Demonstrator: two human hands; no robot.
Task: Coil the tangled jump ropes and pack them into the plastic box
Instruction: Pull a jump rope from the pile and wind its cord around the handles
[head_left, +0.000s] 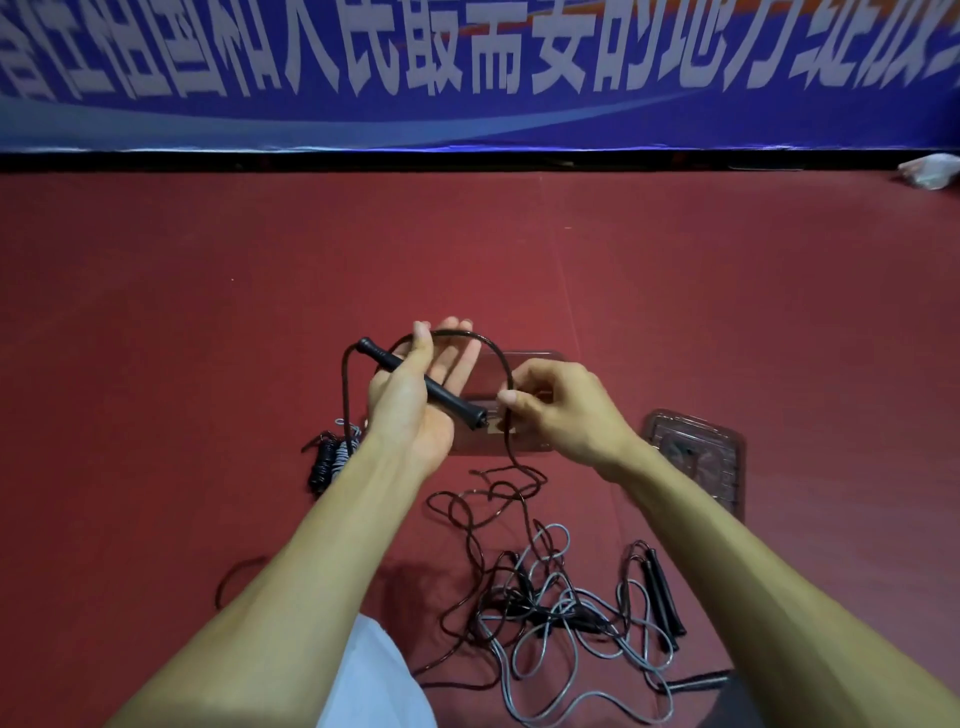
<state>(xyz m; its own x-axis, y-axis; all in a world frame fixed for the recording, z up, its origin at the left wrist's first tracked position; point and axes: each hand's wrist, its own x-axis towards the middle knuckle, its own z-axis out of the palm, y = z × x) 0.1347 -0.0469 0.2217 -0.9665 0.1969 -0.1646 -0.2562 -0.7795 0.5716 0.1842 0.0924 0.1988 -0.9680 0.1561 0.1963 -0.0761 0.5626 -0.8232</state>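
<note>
While the tangle of black and grey jump ropes (545, 597) lies loose on the red floor (208, 364), I judge the job barely begun. Two wound bundles (330, 460) sit at left, outside the clear plastic box (535, 356), which looks empty to me. Its lid (696, 457) lies apart at right.

My left hand (410, 410) is raised in front of the box, thumb clamping the black cylindrical handle (441, 387) across the palm, other fingers straight. Handle's long axis runs diagonally, far-left to near-right. My right hand (561, 410) pinches the dark cord (498, 358), which arcs over the left fingers. First loop forming.
</note>
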